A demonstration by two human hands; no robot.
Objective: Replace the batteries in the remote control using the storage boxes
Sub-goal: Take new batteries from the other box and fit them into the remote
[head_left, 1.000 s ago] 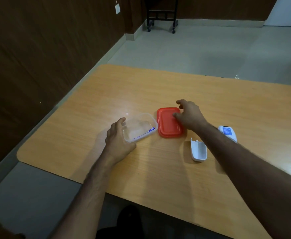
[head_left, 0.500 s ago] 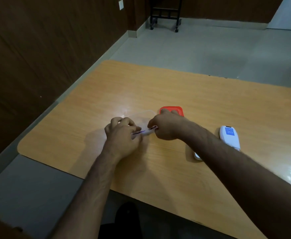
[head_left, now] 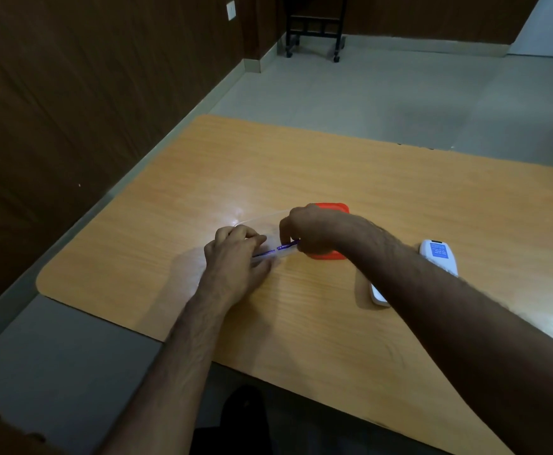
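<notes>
The left hand [head_left: 235, 257] lies on the table [head_left: 334, 165] with its fingers curled round the near left side of the clear box [head_left: 268, 224], holding it down. The box shows only as a faint rim and a pale glint between the 2 hands. The right hand [head_left: 308, 229] reaches in from the box's right, fingers bent and pinching a thin blue-purple pack [head_left: 283, 248] at its right end; the pack runs slantwise toward the left hand. Whether it holds batteries cannot be told.

The red lid [head_left: 332, 208] lies flat on the table just right of the box, mostly hidden under the right hand. The white remote [head_left: 439, 257] lies face down farther right of the box, well apart from it, with a blue label at its far end. A white cover [head_left: 378, 295] lies right of the box and nearer the person, half hidden by the right forearm.

Far beyond the box, a black wheeled stand [head_left: 314, 27] stands on the floor by the wall.
</notes>
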